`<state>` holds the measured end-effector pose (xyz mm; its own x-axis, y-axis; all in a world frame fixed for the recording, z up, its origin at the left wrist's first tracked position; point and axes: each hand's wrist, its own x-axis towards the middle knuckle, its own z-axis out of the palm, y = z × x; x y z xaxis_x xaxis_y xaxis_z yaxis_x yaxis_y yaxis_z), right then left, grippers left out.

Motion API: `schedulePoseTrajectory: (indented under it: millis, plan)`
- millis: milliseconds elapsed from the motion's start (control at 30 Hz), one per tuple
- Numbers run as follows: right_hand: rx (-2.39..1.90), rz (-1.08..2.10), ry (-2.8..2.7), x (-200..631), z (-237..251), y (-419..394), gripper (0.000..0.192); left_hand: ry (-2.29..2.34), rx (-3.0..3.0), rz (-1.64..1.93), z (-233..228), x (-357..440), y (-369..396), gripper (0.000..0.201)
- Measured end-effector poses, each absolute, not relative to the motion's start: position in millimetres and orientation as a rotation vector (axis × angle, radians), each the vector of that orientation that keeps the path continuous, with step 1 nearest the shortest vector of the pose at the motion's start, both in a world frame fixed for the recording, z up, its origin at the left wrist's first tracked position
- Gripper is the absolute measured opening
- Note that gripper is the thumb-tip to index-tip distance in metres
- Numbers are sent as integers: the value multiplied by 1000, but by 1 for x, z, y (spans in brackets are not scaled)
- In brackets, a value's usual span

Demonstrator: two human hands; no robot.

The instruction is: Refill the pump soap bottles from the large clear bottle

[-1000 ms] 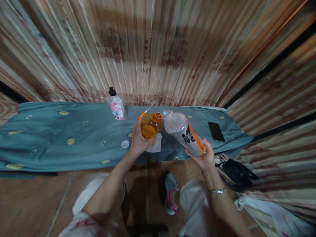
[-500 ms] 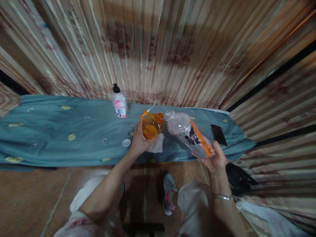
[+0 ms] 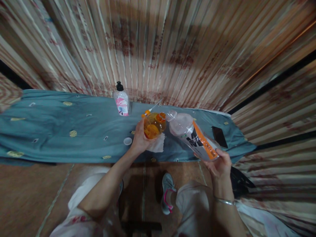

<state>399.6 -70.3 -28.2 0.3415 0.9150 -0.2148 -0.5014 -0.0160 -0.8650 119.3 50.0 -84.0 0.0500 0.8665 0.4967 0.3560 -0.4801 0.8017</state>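
As the person sits facing a long table draped in a teal patterned cloth, the left hand is wrapped around a small rounded bottle of orange liquid, fingers closed on its lower body and holding it just above the cloth, with its open neck turned to the right. The right hand is closed around the base of a large clear plastic bottle with an orange and white label, which is tilted steeply so that its mouth points left and meets the mouth of the orange bottle. Both bottles hang over the near edge of the table, right of its middle.

A crumpled white tissue lies on the cloth just under the left hand, and a small white cap rests on the cloth to its left. Farther back, near the wall, stands an upright clear pump bottle with a black top and pink label. A black phone lies flat toward the right end of the table, beyond the big bottle. A silver bangle circles the right wrist. Behind the table hangs a striped beige and rust curtain. One grey and pink shoe shows on the brown floor between the person's knees.
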Motion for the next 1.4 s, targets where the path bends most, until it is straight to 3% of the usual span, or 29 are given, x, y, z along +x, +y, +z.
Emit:
schedulePoseTrajectory:
  millis: [400,967,1400]
  plan:
    - [-1029,1010,-523,401,-29,-68,38,1267,1959,1360,-83,121,47,97]
    - [-1019,940,-495,401,-33,-70,54,1213,2033,1369,-86,118,48,96]
    - [-970,971,-454,387,-42,-54,49,1283,2006,1349,-82,121,51,99]
